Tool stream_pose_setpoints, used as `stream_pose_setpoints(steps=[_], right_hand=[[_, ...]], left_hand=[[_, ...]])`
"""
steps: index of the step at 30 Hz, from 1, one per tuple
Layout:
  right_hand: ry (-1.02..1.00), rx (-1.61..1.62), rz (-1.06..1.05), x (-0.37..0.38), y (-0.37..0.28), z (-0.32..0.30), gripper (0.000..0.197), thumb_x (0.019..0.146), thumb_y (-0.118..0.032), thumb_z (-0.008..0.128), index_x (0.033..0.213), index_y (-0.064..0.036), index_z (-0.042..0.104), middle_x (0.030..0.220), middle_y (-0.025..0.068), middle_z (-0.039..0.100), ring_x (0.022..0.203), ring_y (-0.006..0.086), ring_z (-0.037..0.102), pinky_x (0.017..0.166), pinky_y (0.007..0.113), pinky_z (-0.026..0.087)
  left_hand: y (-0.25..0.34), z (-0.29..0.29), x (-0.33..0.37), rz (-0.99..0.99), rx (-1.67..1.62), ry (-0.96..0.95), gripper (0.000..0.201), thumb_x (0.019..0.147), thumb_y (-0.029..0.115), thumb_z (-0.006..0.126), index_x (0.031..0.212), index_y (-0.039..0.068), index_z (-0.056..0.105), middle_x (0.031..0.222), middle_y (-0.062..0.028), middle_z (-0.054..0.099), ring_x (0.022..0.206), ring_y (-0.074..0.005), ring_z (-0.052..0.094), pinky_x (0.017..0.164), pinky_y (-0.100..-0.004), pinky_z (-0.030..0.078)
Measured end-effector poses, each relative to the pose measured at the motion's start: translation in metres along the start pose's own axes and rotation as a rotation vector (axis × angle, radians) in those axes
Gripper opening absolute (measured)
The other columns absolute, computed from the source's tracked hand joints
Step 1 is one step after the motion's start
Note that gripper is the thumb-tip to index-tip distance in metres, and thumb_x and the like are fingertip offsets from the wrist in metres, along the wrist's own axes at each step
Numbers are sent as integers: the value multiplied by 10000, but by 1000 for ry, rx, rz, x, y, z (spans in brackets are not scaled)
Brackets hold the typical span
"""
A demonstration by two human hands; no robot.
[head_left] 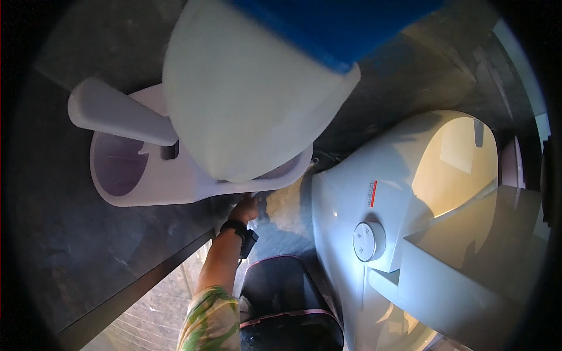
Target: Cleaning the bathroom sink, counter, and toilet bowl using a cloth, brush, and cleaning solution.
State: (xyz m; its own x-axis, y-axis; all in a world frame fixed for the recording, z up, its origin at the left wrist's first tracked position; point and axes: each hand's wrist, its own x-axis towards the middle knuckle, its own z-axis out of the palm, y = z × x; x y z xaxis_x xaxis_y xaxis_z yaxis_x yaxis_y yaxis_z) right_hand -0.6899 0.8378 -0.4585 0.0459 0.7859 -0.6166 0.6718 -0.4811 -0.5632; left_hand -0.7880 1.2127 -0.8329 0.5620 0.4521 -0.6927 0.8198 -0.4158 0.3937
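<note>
My left hand [246, 209] reaches away from me below the edge of a pale lavender holder [202, 188]. Its fingers are in shadow and partly hidden, so what they touch or hold cannot be made out. A black band with a small dark device [241, 235] sits on the wrist, and a green-and-white patterned sleeve covers the forearm. The holder has a rounded open cup at its left and a thick pale handle [117, 111] standing out of it. A big white rounded object [252, 88] with a blue part [339, 26] looms over it. My right hand is not seen.
At right stands a white toilet [339, 199] with a round side knob [366, 241] and a small red-and-white label. A dark bin [281, 286] with a pinkish rim stands beside it, near my forearm. Dark stone-like tiles [117, 251] lie at left.
</note>
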Motion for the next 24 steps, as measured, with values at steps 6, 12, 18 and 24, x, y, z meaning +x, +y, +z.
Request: stream_pose_setpoints(steps=[6,12,18,24], right_hand=[[15,103,-47,0,13,4,110,813,-76,531,920,-49,531,808,149,548,732,333,531,611,416,423],[61,231,32,1,15,-4,61,802,-75,565,829,-21,569,780,161,572,746,338,549,647,403,437],[-2,105,88,18,26,21,142,783,-182,609,750,-43,607,708,142,611,699,336,593,616,407,473],[258,250,-114,44,-27,-11,165,797,-163,623,888,-28,600,823,140,625,730,290,608,622,358,487]], left_hand=[[8,-5,-30,-69,-126,75,453,717,151,546,1158,49,523,1303,-226,384,1228,-346,351,1025,-381,300],[23,-6,-129,-112,-338,-38,557,693,294,581,1220,128,507,1308,-127,434,1222,-289,387,1026,-339,302],[20,-18,-205,114,-378,-68,421,760,265,567,1155,120,560,1287,-105,462,1179,-251,442,980,-309,363],[60,-57,-306,-160,-1164,161,287,778,107,585,1047,13,620,934,-47,606,794,-120,547,688,-227,438]])
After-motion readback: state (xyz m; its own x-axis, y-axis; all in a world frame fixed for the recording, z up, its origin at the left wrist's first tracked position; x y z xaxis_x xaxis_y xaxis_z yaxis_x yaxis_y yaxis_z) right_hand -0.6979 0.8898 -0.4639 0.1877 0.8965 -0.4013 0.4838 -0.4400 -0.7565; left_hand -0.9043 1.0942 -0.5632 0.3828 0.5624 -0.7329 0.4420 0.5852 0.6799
